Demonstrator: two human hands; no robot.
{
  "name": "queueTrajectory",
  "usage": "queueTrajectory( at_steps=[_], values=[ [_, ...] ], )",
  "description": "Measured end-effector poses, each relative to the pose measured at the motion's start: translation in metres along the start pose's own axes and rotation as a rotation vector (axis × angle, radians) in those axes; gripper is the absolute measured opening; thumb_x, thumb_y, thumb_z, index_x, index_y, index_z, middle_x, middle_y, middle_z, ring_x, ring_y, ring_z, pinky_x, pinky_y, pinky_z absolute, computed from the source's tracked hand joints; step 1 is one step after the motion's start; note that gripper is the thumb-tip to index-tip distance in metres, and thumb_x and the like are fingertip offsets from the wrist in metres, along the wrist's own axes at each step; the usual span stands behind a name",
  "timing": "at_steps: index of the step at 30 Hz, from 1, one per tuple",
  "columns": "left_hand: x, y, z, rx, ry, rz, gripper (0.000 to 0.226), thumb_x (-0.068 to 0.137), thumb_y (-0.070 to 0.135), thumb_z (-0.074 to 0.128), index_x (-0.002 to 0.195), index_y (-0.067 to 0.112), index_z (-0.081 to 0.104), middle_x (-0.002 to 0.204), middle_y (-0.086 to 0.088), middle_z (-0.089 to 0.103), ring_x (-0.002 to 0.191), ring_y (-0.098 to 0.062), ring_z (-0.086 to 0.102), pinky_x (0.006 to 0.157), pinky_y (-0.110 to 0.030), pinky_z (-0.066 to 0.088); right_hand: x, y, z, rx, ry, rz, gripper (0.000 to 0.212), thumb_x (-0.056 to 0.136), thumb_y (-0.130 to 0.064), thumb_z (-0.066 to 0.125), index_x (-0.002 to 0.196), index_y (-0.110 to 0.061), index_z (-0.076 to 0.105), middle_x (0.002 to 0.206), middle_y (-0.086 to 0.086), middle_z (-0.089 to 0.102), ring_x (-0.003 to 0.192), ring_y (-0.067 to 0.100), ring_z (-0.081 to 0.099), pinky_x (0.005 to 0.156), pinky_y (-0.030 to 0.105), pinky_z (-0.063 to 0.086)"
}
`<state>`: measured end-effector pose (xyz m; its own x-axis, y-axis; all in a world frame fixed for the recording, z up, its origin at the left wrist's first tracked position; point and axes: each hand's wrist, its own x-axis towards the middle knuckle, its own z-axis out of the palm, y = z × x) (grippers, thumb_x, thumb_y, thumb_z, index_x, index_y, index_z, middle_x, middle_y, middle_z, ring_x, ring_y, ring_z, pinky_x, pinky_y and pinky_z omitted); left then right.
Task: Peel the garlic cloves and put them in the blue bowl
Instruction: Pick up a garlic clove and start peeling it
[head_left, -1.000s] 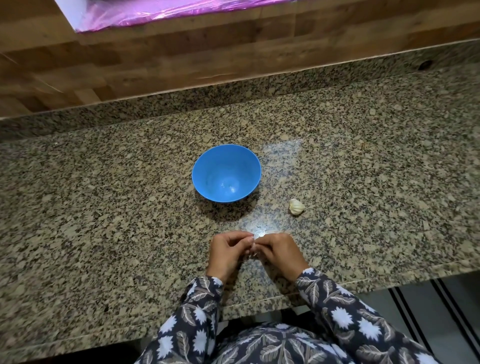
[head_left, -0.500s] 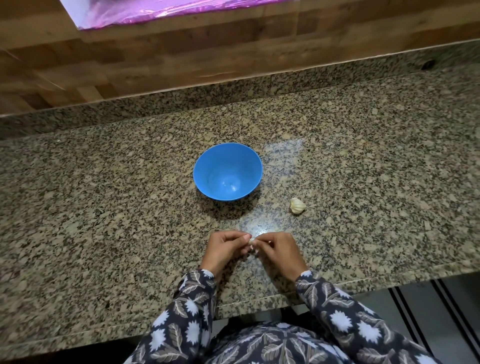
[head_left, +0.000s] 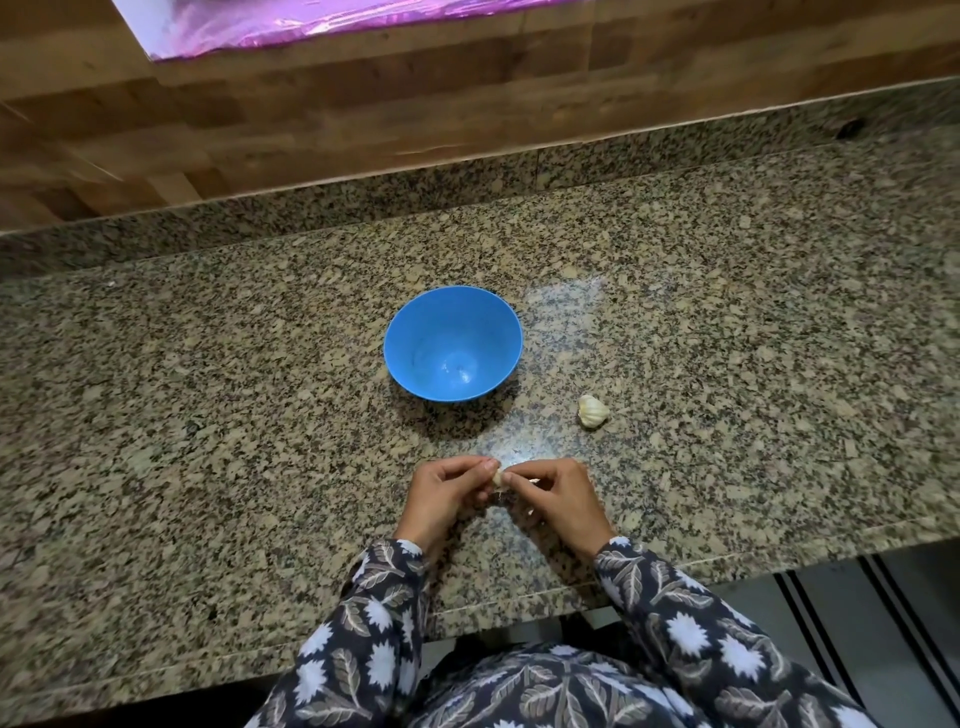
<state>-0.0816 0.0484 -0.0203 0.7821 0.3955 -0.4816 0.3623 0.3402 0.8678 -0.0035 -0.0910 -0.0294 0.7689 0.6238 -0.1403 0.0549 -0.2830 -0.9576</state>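
Both hands meet low over the speckled granite bench (head_left: 208, 415), knuckles up. The left hand (head_left: 447, 493) and the right hand (head_left: 558, 499) curl their fingers (head_left: 467, 465) narrowly round one small garlic clove (head_left: 498, 477), pinched between the tips of both. Only a creamy, rounded sliver of it shows between them, and whether any papery skin has lifted is too small to tell.

Beyond the fingers and slightly to their left stands the blue bowl (head_left: 426, 332), round, smooth and glossy, its deep wall tapering to a small flat bottom. Beyond the fingers to the right, apart from the bowl, a ribbed off-white lump of garlic (head_left: 592, 411) lies on the polished stone, which shines between the fingers and the bowl.

Behind the fingers, dark sleeves (head_left: 374, 613) printed with pale leaves and spiky white flowers cross the bench's front edge. Far beyond rise a wood-plank wall (head_left: 311, 104) and a crinkled, shiny pink sheet (head_left: 311, 21)
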Motion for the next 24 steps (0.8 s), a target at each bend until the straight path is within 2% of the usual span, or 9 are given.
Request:
queueTrajectory(
  at_steps=[4,9,13,17,21,24],
  values=[
    [0.0003,-0.0004,0.0029,-0.015,0.026,0.029,0.009,0.08,0.004,0.068,0.087,0.004,0.073,0.089,-0.014,0.072,0.076,-0.016,0.065,0.065,-0.018,0.054,0.0012,0.0006,0.0016,-0.016,0.001,0.016,0.014,0.082,-0.022,0.069,0.092,-0.014,0.075,0.086,-0.004,0.073,0.076,-0.004,0.066,0.069,0.012,0.05],
    [0.0007,-0.0018,0.0064,-0.014,0.054,0.043,0.011,0.08,0.0,0.067,0.09,-0.001,0.071,0.087,-0.011,0.072,0.071,-0.01,0.067,0.062,-0.016,0.053,0.0027,0.0006,0.0017,-0.038,0.003,0.048,0.013,0.083,-0.019,0.068,0.093,-0.014,0.075,0.083,-0.001,0.074,0.066,-0.004,0.064,0.06,0.016,0.051],
    [0.0001,-0.004,0.008,-0.036,0.081,0.04,0.012,0.079,-0.001,0.068,0.09,-0.002,0.072,0.086,-0.01,0.072,0.067,-0.009,0.065,0.062,-0.017,0.053,0.0029,-0.0013,0.0005,-0.092,0.03,0.031,0.012,0.081,-0.019,0.069,0.091,-0.015,0.076,0.083,0.0,0.074,0.069,-0.002,0.065,0.066,0.019,0.052],
    [-0.0002,-0.0056,0.0068,-0.079,0.075,0.026,0.012,0.076,0.0,0.07,0.087,0.005,0.074,0.089,-0.014,0.073,0.065,-0.012,0.065,0.059,-0.017,0.053,0.0026,-0.002,-0.0003,-0.183,0.058,0.014,0.013,0.08,-0.022,0.07,0.09,-0.015,0.076,0.081,-0.001,0.074,0.06,-0.011,0.06,0.061,0.012,0.049],
    [0.0,-0.0066,0.0066,-0.108,0.075,0.041,0.016,0.076,0.0,0.07,0.09,0.006,0.074,0.091,-0.014,0.073,0.072,-0.017,0.069,0.061,-0.018,0.054,0.0016,-0.004,-0.0004,-0.21,0.082,0.023,0.014,0.08,-0.024,0.07,0.09,-0.015,0.076,0.082,-0.001,0.074,0.067,0.0,0.065,0.066,0.021,0.055],
    [-0.0005,-0.006,0.007,-0.15,0.077,0.035,0.018,0.076,-0.001,0.07,0.092,0.004,0.073,0.091,-0.015,0.073,0.076,-0.02,0.07,0.062,-0.018,0.055,0.0019,-0.0045,0.0014,-0.152,0.092,0.07,0.012,0.081,-0.019,0.069,0.088,-0.012,0.076,0.079,-0.003,0.073,0.067,0.001,0.064,0.065,0.02,0.053]
  ],
)
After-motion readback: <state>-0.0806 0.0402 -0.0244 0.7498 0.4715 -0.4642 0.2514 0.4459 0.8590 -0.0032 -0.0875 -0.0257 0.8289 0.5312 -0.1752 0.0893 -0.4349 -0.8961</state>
